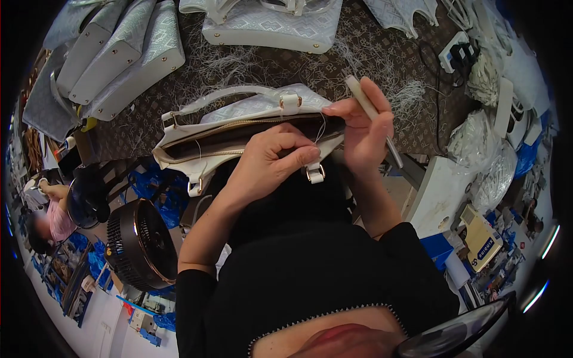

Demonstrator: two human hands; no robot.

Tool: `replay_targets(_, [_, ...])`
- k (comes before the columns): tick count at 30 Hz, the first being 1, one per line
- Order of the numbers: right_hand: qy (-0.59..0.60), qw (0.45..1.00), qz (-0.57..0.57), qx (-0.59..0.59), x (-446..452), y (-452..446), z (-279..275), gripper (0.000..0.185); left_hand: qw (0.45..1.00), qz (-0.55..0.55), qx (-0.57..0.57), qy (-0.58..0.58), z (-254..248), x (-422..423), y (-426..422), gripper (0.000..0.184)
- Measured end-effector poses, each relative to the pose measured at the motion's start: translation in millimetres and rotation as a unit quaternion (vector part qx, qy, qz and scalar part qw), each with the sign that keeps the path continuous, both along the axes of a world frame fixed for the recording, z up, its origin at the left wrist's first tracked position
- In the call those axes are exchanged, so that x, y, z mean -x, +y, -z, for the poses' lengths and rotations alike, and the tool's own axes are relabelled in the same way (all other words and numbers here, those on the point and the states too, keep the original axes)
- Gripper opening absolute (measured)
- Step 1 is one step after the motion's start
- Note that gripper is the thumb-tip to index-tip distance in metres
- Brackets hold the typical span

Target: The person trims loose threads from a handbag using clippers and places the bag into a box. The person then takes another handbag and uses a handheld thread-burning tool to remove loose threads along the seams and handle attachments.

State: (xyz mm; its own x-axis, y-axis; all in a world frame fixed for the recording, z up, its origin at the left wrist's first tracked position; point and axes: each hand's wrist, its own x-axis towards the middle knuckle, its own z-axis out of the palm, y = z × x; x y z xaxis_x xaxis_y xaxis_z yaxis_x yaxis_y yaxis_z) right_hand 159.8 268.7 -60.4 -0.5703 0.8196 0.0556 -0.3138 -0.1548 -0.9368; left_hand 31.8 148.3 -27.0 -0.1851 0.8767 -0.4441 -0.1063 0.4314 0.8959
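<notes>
A white handbag [209,140] with a gold zipper lies open at the table's near edge, its handle toward the table. My left hand [268,158] reaches over the near rim, thumb and forefinger pinched on a loose white thread [323,126] at the bag's right end. Between the fingers of my right hand [367,128] is a slim pale pen-like tool [365,102], its narrow tip pointing up and left, away from the bag. The forefinger of that hand reaches to the bag's far right edge. Inside the bag it is dark, and the left fingertips are partly hidden.
Patterned brown cloth [250,62] covers the table, strewn with thread clippings [406,95]. Finished-looking white bags [137,65] stand at left, another bag [271,30] behind. A power strip [456,51] with a cable sits right. Below left are a black fan [140,244] and a seated person [57,218].
</notes>
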Motion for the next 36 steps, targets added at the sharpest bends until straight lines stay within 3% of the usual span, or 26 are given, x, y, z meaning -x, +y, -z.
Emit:
replay_targets(1, [-0.014, 0.999, 0.014, 0.036, -3.0, 3.3, 0.2, 0.075, 1.0, -0.009, -0.006, -0.013, 0.1, 0.0, -1.6, 0.022])
replay_targets(2, [-0.014, 0.999, 0.013, 0.037, -10.0, 8.9, 0.9, 0.075, 0.999, -0.018, -0.012, -0.025, 0.2, 0.5, -2.8, 0.021])
replay_targets(4, [0.066, 0.988, -0.128, 0.051, -29.1, 22.1, 2.0, 0.08, 0.999, -0.02, -0.009, -0.026, -0.6, 2.6, -3.2, 0.02])
replay_targets(5, [0.062, 0.985, -0.145, 0.068, -35.9, 25.6, -1.5, 0.066, 0.999, -0.021, -0.005, -0.029, -0.7, 2.7, -3.6, 0.018])
replay_targets(6, [0.059, 0.985, -0.145, 0.067, -41.8, 29.8, -4.0, 0.066, 0.999, -0.02, -0.005, -0.032, 0.1, 2.9, -4.2, 0.018])
replay_targets(8, [-0.04, 0.978, -0.204, -0.032, -49.8, 36.0, -7.6, 0.049, 0.999, -0.031, -0.012, -0.027, 1.3, 3.4, -4.9, 0.02])
replay_targets(9, [-0.018, 0.981, -0.189, 0.037, -48.7, 32.6, -9.2, 0.032, 0.999, -0.03, -0.013, -0.028, 1.5, 3.3, -5.1, 0.02])
replay_targets(12, [-0.016, 0.972, -0.23, 0.043, -45.9, 28.7, -7.6, 0.022, 0.998, -0.047, 0.009, -0.05, 2.1, 2.6, -6.1, 0.021])
replay_targets(19, [-0.078, 0.948, -0.307, -0.019, -45.4, 38.0, -16.4, 0.015, 0.997, -0.057, 0.0, -0.044, 2.9, -3.0, -8.4, 0.018])
replay_targets(36, [-0.106, 0.928, -0.351, -0.059, -40.8, 43.4, -18.3, 0.02, 0.998, -0.059, -0.008, -0.025, 4.2, -3.8, -9.4, 0.015])
